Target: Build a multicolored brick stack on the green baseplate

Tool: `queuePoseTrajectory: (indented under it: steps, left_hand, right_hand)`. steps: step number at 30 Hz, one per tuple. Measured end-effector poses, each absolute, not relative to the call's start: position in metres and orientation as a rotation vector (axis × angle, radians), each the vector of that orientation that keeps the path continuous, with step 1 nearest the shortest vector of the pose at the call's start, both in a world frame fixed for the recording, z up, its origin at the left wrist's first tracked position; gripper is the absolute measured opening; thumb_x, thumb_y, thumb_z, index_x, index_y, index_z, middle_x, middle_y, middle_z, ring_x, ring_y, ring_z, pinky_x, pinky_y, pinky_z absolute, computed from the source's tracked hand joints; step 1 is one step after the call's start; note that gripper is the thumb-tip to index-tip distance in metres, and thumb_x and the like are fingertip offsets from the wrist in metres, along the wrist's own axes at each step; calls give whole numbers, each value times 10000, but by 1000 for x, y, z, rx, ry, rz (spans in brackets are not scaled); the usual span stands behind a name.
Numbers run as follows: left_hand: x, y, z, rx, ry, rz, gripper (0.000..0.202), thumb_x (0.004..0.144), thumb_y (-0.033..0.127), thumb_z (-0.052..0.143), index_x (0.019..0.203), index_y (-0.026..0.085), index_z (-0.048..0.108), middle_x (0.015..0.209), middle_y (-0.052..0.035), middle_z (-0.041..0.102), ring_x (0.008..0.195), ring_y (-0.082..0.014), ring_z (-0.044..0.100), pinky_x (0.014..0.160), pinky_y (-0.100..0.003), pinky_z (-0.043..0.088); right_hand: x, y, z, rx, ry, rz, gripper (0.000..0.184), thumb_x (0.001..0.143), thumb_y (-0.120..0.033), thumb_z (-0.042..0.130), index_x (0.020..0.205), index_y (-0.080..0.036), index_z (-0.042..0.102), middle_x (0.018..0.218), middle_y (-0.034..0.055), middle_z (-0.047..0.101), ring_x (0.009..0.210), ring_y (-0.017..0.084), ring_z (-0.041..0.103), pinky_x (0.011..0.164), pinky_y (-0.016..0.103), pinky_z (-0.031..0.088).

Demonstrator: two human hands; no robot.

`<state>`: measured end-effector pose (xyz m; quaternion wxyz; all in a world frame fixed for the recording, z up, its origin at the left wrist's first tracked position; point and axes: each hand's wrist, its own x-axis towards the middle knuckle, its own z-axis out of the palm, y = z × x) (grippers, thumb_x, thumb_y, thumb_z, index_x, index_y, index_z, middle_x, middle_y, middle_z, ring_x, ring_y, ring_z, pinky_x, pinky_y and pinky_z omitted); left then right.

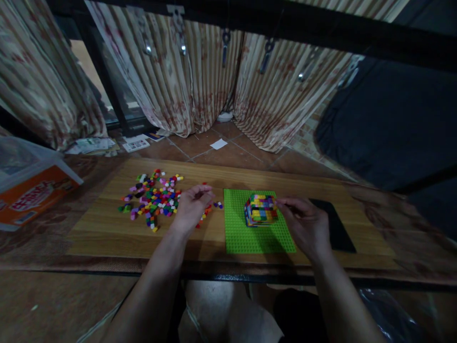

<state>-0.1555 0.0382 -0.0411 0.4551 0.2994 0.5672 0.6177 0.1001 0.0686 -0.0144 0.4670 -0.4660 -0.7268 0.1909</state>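
Wooden board (107, 228) under both hands: the right hand (303, 224) pinches narrowly, touching the brick tower (261, 209) beside its fingertips. The left hand (193, 205) curls above loose bricks (157, 197); I cannot tell if it holds something.

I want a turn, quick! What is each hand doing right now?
Left hand: curled over the loose bricks; holding one cannot be told.
Right hand: fingers pinched shut at the brick block.
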Motion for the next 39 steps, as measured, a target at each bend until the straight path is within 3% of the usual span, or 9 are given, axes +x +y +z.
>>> queuePoseTrajectory:
  steps: [9, 27, 33, 39]
  left_hand:
    - [-154, 40, -41, 747, 1417, 1500, 245, 631, 300, 743, 825, 159, 688, 742, -19, 680, 689, -135, 622, 652, -247, 478]
    - [-155, 39, -40, 757, 1414, 1506, 252, 621, 304, 748, 815, 155, 688, 731, -22, 680, 669, -134, 614, 646, -249, 472]
    - [-155, 40, -42, 758, 1412, 1503, 252, 621, 301, 744, 822, 161, 686, 725, -13, 676, 671, -135, 616, 640, -247, 469]
    - [-155, 38, -40, 758, 1435, 1484, 256, 620, 292, 742, 831, 160, 686, 683, -7, 672, 618, -122, 596, 584, -228, 441]
  right_hand:
    - [103, 67, -21, -1232, -1965, 346, 172, 840, -327, 598, 835, -216, 729, 797, 27, 701, 640, 149, 617, 587, 277, 496]
    - [103, 67, -22, -1268, -2071, 161, 208, 864, -360, 578, 826, -226, 732, 861, 54, 684, 790, 200, 636, 722, 344, 505]
    - [102, 74, -31, -1397, -1764, 471, 259, 746, -434, 686, 801, -184, 724, 796, 45, 671, 608, 148, 590, 560, 285, 478]
    - [96, 81, -36, -1388, -1234, 1090, 419, 516, -409, 837, 824, -159, 701, 741, 27, 695, 622, 160, 631, 581, 299, 509]
